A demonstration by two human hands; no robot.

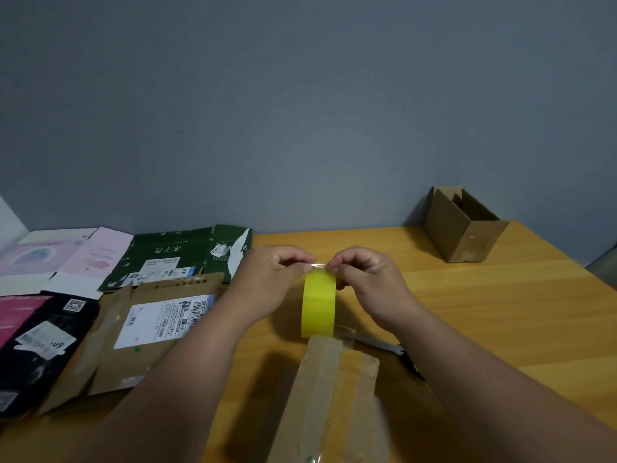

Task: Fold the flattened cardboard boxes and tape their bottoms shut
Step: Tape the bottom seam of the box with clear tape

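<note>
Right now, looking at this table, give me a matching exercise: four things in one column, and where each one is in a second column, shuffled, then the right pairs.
Things:
1. yellow tape roll
2. folded brown box
3. green flattened box
4. black and pink flattened box

Places:
A. far right of the table, standing open
B. near left edge of the table
C. centre, held between the left hand and right hand
D. far side, left of the hands

Pairs: 1-C, 2-A, 3-D, 4-B
</note>
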